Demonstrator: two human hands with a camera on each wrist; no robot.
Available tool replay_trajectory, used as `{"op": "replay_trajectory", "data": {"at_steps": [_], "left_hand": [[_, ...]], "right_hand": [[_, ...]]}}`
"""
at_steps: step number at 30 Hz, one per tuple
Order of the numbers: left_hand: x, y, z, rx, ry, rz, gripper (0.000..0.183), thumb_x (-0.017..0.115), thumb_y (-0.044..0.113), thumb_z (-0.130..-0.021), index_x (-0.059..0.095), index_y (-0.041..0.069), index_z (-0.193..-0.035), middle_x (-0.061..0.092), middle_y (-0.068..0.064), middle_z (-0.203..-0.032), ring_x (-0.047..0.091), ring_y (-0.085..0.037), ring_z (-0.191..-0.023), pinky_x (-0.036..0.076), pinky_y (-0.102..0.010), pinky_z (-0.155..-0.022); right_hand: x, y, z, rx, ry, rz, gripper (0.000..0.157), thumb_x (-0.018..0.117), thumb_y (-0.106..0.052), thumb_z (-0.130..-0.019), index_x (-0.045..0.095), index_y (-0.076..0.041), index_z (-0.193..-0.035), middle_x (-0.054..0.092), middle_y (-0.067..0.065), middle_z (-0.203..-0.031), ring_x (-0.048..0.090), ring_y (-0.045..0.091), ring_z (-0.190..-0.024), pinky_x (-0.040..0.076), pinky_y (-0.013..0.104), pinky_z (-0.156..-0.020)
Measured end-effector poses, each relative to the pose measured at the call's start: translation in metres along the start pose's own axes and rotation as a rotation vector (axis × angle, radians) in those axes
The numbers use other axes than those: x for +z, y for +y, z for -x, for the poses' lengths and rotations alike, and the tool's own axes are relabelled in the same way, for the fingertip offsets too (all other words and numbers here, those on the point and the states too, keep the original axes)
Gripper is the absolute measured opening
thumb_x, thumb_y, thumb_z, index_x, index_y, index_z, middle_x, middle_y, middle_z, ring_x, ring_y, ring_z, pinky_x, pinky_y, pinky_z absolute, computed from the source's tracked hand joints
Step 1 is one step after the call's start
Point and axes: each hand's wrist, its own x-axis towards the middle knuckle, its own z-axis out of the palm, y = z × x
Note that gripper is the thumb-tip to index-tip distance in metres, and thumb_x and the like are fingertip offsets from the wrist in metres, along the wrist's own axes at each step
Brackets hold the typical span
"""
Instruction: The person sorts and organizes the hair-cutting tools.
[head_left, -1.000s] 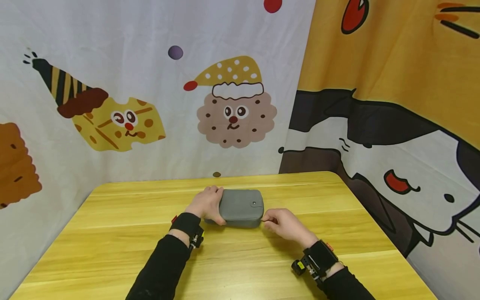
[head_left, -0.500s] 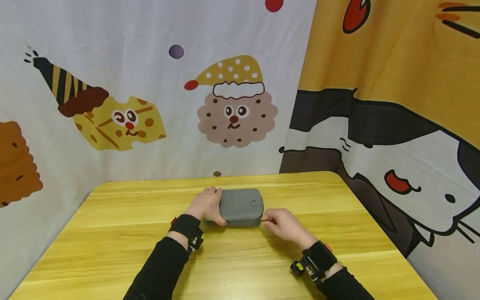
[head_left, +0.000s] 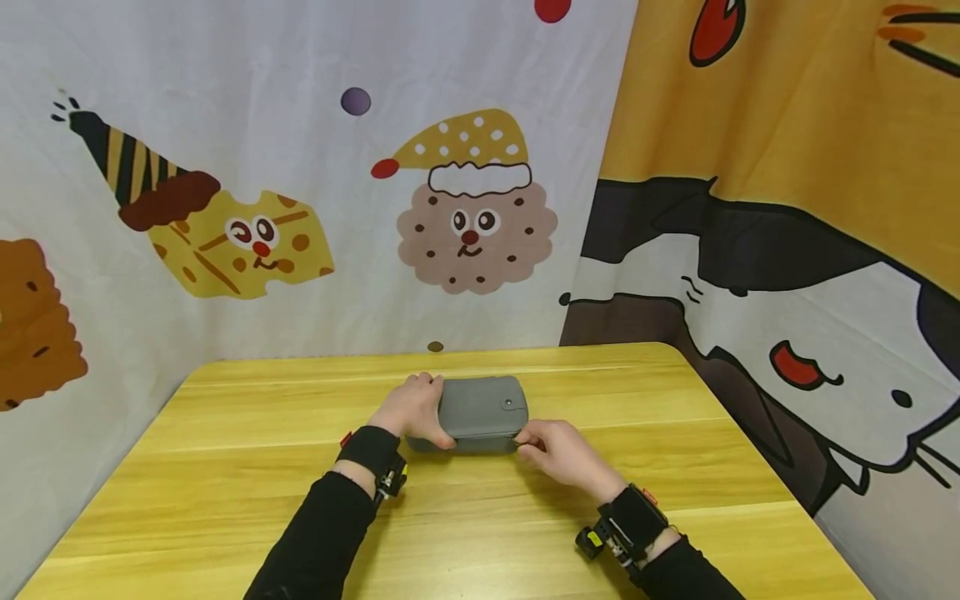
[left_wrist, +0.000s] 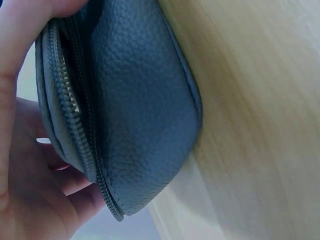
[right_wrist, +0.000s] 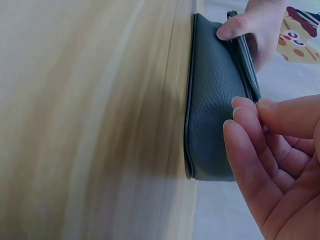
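A grey pebbled-leather zip case point(head_left: 480, 408) with a snap tab on its lid lies on the wooden table. My left hand point(head_left: 414, 408) grips its left end, thumb at the front edge and fingers over the back. In the left wrist view, the zipper point(left_wrist: 75, 120) at that end is parted, with a gap between its rows of teeth. At the front right corner of the case, my right hand point(head_left: 558, 452) pinches the zipper pull between thumb and forefinger; the fingertips mostly hide it. The right wrist view shows these fingertips point(right_wrist: 270, 112) right at the zipper line.
Bare wooden tabletop point(head_left: 465, 533) spreads around the case on every side. Behind the table hangs a white curtain point(head_left: 285, 67) with cartoon prints, and a yellow and black cartoon curtain point(head_left: 787, 125) hangs along the right.
My right hand has slid slightly left along the front of the case with the zipper pull. The left hand keeps its grip, and the case stays in place.
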Motion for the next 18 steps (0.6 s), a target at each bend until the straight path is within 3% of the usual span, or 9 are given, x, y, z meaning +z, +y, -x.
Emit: {"op": "replay_trajectory", "data": {"at_steps": [18], "left_hand": [[0.000,0.001,0.001,-0.021,-0.017,0.019,0.117,0.085,0.058,-0.066,0.035,-0.006,-0.149,0.042,-0.027,-0.143,0.042,-0.045,-0.130,0.042,-0.052,-0.102]], "right_hand": [[0.006,-0.015,-0.006,0.000,-0.015,-0.015,0.006,0.065,-0.006,-0.096,0.068,-0.004,-0.100,0.066,-0.004,-0.078,0.058,0.003,-0.063,0.050,0.024,-0.060]]}}
